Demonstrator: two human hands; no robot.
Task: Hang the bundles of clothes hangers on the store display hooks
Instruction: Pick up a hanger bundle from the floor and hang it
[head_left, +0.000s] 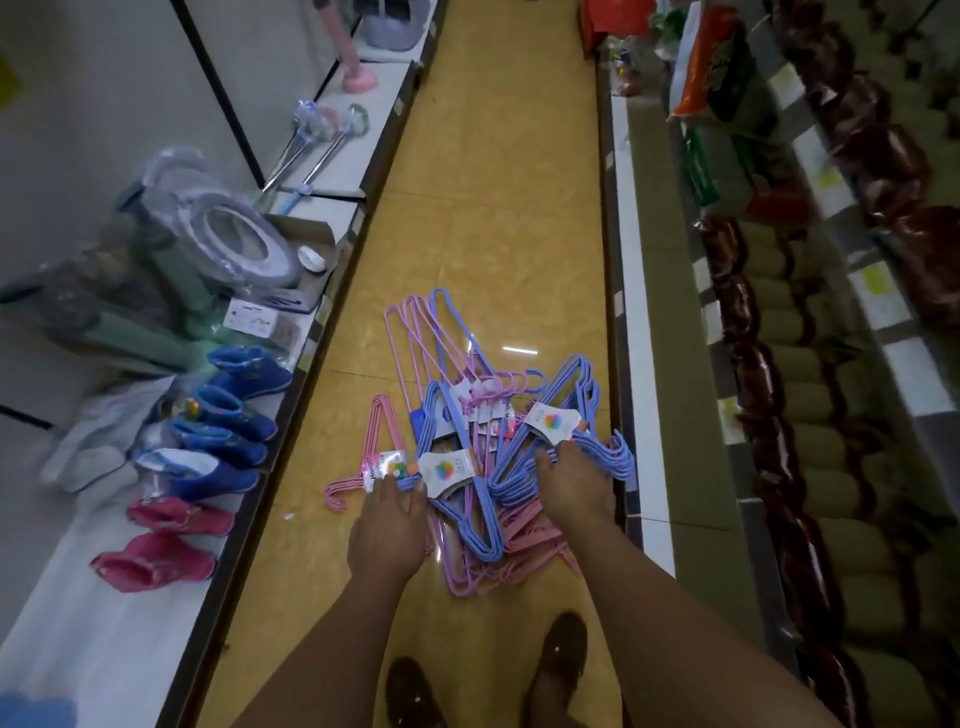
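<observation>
Several bundles of hangers (483, 457), pink and blue wire with paper labels, lie heaped on the yellow floor (493, 208) of a shop aisle. Left hand (387, 525) reaches down, fingers curled over a blue bundle's labelled neck; right hand (574, 483) grips another blue bundle near its hooks. Blue and pink boots (208, 447) stand on the left shelf (78, 649).

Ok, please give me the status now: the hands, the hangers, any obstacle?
Left hand on a blue bundle, right hand on another blue bundle. All hangers piled on floor, none hung. No obstacle visible.
</observation>
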